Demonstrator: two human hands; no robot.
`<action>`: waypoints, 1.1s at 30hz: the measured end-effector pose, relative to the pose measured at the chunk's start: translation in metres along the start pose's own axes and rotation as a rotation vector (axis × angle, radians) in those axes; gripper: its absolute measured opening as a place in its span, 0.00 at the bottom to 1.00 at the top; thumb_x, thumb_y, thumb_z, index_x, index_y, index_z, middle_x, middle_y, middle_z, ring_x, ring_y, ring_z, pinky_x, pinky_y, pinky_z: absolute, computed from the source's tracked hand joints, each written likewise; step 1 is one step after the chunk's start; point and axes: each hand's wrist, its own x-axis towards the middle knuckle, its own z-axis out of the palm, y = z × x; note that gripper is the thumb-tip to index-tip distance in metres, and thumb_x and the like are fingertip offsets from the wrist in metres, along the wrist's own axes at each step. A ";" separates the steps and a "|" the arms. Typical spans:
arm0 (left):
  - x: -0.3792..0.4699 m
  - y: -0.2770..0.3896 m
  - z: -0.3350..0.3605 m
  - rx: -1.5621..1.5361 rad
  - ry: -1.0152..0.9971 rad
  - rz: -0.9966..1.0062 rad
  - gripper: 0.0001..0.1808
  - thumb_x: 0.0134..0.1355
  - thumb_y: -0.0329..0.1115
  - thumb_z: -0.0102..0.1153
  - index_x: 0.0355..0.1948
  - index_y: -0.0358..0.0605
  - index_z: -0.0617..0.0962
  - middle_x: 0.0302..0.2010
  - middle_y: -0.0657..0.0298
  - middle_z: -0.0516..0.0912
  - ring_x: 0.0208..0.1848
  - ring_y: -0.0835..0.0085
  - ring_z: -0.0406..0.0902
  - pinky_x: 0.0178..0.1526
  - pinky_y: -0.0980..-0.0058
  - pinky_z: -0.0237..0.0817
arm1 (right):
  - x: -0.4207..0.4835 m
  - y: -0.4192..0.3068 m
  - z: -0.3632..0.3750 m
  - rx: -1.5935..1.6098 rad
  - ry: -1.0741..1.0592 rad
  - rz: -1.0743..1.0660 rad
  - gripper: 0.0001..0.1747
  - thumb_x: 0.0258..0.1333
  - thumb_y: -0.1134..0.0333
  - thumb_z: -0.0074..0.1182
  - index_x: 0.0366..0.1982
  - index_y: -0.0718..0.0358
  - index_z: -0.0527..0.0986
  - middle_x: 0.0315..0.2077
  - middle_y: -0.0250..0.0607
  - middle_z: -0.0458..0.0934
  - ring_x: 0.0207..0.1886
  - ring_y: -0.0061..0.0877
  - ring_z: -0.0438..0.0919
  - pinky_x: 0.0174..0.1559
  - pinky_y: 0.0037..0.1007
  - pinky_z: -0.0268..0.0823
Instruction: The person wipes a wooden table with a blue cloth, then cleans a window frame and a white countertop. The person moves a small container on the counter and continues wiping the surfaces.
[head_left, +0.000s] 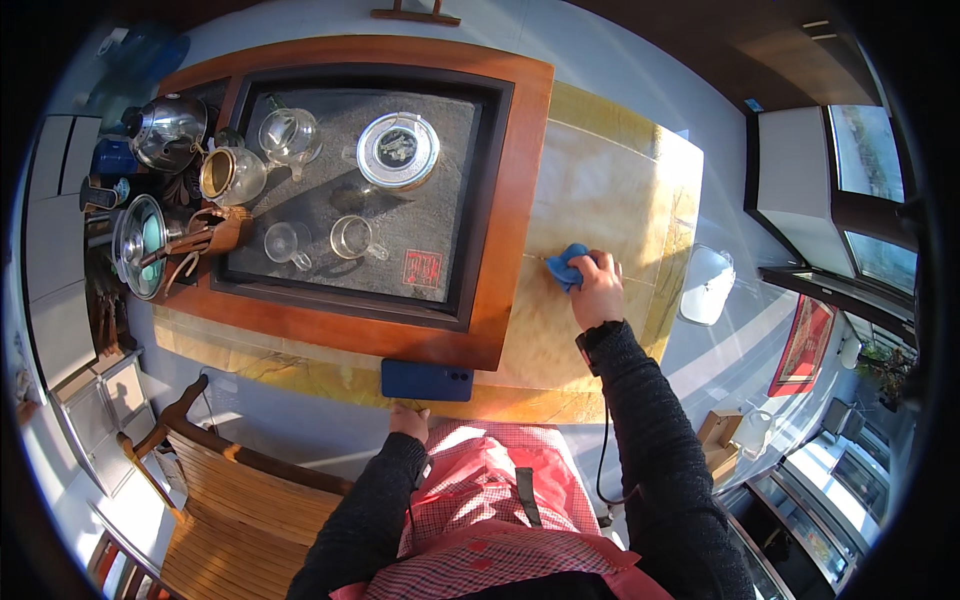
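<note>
My right hand (598, 289) grips a crumpled blue cloth (568, 267) against the tan stone tabletop (585, 169), right of a wood-framed tea tray (517, 217). My left hand (409, 422) is at the table's near edge, its fingers curled and partly hidden. Just beyond it a dark blue smartphone (427, 380) lies beside the tray frame. On the tray's dark stone stand a lidded glass teapot (397, 152), a round glass pitcher (289, 136) and two small glass cups with handles, one (352, 238) right of the other (286, 244).
At the tray's left side are a metal kettle (169, 133), a glass pot with a golden rim (238, 176), a wooden tea-tool holder (225, 229) and a glass lid (140, 247). A slatted wooden chair (240, 510) stands lower left. A white bin (707, 285) is beyond the table's right edge.
</note>
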 end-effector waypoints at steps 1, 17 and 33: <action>0.000 -0.001 0.001 0.015 0.021 0.022 0.35 0.59 0.46 0.65 0.53 0.23 0.68 0.51 0.33 0.77 0.53 0.41 0.77 0.55 0.58 0.70 | 0.038 -0.008 -0.014 -0.018 0.089 -0.121 0.20 0.39 0.78 0.60 0.38 0.50 0.80 0.47 0.40 0.74 0.48 0.45 0.72 0.48 0.41 0.71; 0.004 -0.032 -0.064 -0.165 0.118 -0.010 0.17 0.52 0.40 0.70 0.25 0.37 0.77 0.25 0.48 0.82 0.34 0.49 0.81 0.36 0.57 0.70 | -0.069 -0.091 0.001 0.138 -0.319 -1.018 0.12 0.44 0.65 0.56 0.35 0.51 0.81 0.50 0.34 0.74 0.51 0.34 0.72 0.49 0.37 0.68; 0.042 -0.029 -0.110 0.224 0.182 -0.093 0.37 0.41 0.50 0.79 0.46 0.37 0.76 0.43 0.51 0.83 0.49 0.56 0.81 0.51 0.64 0.72 | -0.054 -0.100 0.004 0.084 -0.397 -0.949 0.17 0.44 0.66 0.57 0.41 0.52 0.79 0.53 0.36 0.71 0.56 0.38 0.69 0.52 0.42 0.65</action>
